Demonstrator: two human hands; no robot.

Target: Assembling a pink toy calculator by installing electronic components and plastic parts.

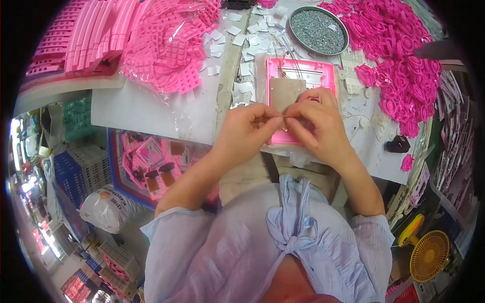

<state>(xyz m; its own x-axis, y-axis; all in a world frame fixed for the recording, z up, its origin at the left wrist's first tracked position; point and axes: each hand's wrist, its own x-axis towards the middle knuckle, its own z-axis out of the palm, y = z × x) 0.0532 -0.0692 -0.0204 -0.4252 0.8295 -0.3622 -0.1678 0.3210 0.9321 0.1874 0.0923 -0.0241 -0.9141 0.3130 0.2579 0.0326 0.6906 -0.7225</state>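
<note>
Pink case (281,138) sits on the table right under the fingertips. Left hand (251,129) and right hand (321,126): both in a narrow thumb-and-index pinch, tips almost meeting on a fine strand (284,117) over the case's near half; too small to say exactly what it is. Case lies flat, open side up, long axis running away from the person, slotted end far. Brown board (287,93) sits inside, wires (289,66) at its far edge.

Table (126,108) is pale and cluttered. White squares (233,30) scattered left of the case; past them, bagged pink parts (169,50) and long pink strips (91,33). Beyond the case, round tray (326,53) of small metal bits (316,30). Magenta heap (399,65) to the right, black block (397,144) near the table's right edge.

Room: blue bin (115,166) of pink pieces (151,154) below table left, white sack (108,207) beside it. Yellow fan (429,256) low right.
</note>
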